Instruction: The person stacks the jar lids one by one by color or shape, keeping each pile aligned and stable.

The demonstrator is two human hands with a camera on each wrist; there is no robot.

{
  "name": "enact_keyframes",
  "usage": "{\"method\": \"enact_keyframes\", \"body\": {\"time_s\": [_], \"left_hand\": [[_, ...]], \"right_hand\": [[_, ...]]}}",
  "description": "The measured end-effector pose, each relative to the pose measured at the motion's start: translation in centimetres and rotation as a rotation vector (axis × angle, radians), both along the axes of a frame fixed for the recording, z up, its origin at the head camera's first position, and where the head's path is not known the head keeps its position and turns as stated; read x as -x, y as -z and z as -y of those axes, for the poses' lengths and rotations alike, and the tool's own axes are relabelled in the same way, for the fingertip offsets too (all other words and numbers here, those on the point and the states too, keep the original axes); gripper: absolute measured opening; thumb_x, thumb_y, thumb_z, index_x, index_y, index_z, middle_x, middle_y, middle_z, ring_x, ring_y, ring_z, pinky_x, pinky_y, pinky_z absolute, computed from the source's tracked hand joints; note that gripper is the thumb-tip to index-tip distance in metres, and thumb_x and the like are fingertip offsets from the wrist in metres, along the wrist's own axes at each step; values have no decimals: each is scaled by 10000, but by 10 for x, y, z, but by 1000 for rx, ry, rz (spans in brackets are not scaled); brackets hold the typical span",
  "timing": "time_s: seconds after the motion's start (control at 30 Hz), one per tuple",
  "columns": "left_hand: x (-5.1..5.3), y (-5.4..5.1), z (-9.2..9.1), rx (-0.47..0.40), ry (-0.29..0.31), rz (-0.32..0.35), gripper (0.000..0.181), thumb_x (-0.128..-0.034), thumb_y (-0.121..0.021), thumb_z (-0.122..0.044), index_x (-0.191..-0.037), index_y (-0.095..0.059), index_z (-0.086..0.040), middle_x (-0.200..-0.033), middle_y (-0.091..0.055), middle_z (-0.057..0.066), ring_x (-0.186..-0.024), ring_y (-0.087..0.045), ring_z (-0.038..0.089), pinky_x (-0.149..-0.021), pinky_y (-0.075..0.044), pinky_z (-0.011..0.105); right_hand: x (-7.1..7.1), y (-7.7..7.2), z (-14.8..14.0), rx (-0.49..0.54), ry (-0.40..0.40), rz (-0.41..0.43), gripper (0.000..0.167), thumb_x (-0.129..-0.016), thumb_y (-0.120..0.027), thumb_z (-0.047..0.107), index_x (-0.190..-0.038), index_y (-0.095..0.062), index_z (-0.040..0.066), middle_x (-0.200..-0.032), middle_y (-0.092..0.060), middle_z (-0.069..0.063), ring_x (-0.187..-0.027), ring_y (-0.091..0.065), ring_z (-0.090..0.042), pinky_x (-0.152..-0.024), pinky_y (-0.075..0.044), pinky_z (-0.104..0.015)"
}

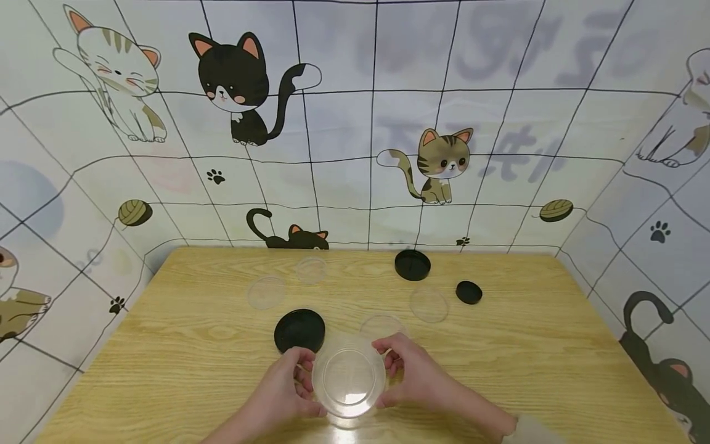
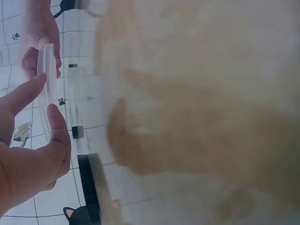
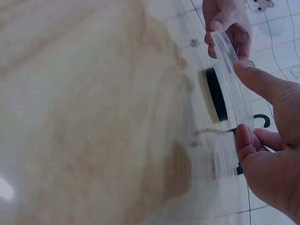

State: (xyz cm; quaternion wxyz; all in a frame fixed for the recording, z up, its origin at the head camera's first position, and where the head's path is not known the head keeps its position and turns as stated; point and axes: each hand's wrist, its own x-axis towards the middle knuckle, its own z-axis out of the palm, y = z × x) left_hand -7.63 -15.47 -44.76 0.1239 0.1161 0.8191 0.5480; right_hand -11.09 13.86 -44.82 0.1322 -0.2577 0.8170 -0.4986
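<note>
A wood-grain surface (image 1: 183, 357) spreads beneath the left hand (image 1: 284, 387) and right hand (image 1: 412, 375), which pinch opposite edges of a clear disc (image 1: 348, 376) raised between them. Just beyond the left hand lies a broad black disc (image 1: 299, 331); farther off, beyond the right hand, lie a mid-sized black disc (image 1: 413, 265) and a small one (image 1: 469, 292).

A clear round lid (image 1: 348, 377) is held by opposite edges.
</note>
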Motion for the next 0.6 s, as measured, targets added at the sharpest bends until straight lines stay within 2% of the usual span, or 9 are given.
{"method": "enact_keyframes", "body": {"time_s": [0.13,0.37,0.6], "left_hand": [[-7,4,5,23,0,12,791,-601,-963,27,-1246,-508,78,-1019,-530,105,-766,-557,163,-663,-527,242],[-14,8,10,3,-15,90,810,-587,-929,84,-1263,-483,76,-982,-534,104,-768,-547,195,-641,-505,232],[-17,13,14,-11,-9,54,812,-553,-888,112,-1260,-492,51,-962,-546,92,-749,-553,149,-628,-504,225]], "right_hand": [[-6,5,4,8,-15,-5,752,-660,-982,101,-1288,-587,-21,-1054,-534,-50,-843,-552,-113,-770,-511,-253],[-16,13,12,44,-32,-10,734,-674,-969,77,-1283,-585,-63,-1023,-544,-34,-845,-585,-74,-784,-543,-245],[-24,19,19,102,-17,27,700,-685,-939,4,-1280,-583,-88,-1020,-551,-40,-860,-607,-91,-809,-561,-257]]}}
